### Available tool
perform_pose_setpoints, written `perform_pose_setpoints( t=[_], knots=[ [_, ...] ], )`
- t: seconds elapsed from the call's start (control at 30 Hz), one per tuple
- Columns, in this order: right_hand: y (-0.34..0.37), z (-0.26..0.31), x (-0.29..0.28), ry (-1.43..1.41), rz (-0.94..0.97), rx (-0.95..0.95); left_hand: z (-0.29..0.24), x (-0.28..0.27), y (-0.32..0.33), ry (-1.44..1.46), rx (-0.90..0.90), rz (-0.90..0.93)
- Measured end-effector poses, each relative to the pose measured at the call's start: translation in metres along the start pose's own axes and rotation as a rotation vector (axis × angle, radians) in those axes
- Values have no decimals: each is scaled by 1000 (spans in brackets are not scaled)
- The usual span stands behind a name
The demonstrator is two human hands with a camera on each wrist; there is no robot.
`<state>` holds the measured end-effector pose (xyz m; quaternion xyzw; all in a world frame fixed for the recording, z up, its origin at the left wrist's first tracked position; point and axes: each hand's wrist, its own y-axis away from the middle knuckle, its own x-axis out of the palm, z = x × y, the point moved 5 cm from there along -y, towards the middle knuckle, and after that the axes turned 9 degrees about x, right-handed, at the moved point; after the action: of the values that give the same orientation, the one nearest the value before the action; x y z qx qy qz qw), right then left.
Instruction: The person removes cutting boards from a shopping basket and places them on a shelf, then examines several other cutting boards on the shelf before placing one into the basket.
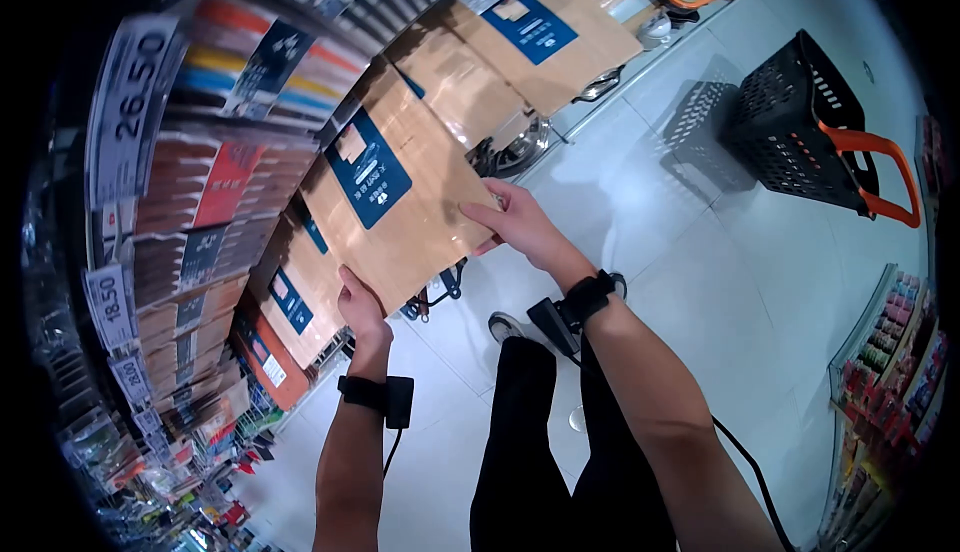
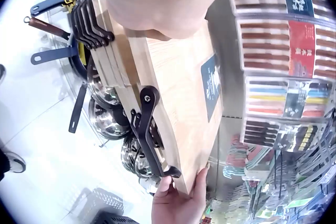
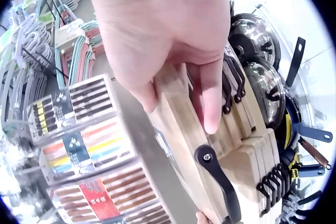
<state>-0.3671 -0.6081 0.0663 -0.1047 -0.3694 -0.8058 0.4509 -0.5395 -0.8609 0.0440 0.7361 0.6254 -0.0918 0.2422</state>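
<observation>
A light wooden board [image 1: 430, 177] with a dark blue label is held between both hands, tilted above other boards on the shelf. My left hand [image 1: 362, 307] grips its lower left edge, thumb on the face. At the opposite end, my right hand [image 1: 525, 227] pinches the edge, with the thumb on top and fingers beneath. A black handle [image 2: 149, 129] is fixed along the board's side edge in the left wrist view. In the right wrist view, my right hand [image 3: 168, 40] straddles the thick edge of the board [image 3: 184, 129], fingers bent over it.
More labelled boards [image 1: 535, 37] lie along the shelf, with metal pans [image 1: 520, 147] below them. Packaged chopsticks [image 1: 200, 182] hang at the left beside price tags [image 1: 130, 102]. A black basket [image 1: 800, 122] with an orange handle stands on the floor at the right, near another display rack [image 1: 885, 352].
</observation>
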Motion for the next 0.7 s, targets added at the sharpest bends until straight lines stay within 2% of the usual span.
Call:
perform_pose_setpoints(
  t=[0.03, 0.1, 0.17, 0.27, 0.3, 0.4, 0.5, 0.53, 0.6, 0.63, 0.67, 0.7],
  knots=[
    [-4, 2, -14, -35, 9, 63, -4, 12, 1, 36, 10, -30],
    [-3, 7, -44, -127, -82, 17, -13, 29, -4, 126, 32, -63],
    [2, 12, -70, -252, -121, -42, -23, 38, -6, 123, 21, -6],
    [18, 11, -127, -253, -214, -55, -27, 60, -7, 175, -36, -38],
    [17, 6, -154, -251, -316, -67, -24, 63, -10, 179, -61, -67],
    [-8, 9, -214, -239, -550, -86, -4, 64, -39, -13, 211, -209],
    [-44, 29, -248, -192, -689, -129, -12, 72, -43, -38, 269, -167],
    [-58, 31, -254, -230, -677, -119, -21, 78, -35, -24, 268, -61],
    [-73, 48, -253, -352, -532, -63, -35, 88, -30, 50, 287, -12],
    [-80, 56, -254, -378, -470, -91, -44, 88, -18, -31, 323, -30],
    [-85, 60, -255, -409, -436, -80, -22, 74, -26, -45, 345, -191],
    [-90, 63, -253, -438, -399, -67, -32, 73, 1, -48, 261, -180]
  ],
)
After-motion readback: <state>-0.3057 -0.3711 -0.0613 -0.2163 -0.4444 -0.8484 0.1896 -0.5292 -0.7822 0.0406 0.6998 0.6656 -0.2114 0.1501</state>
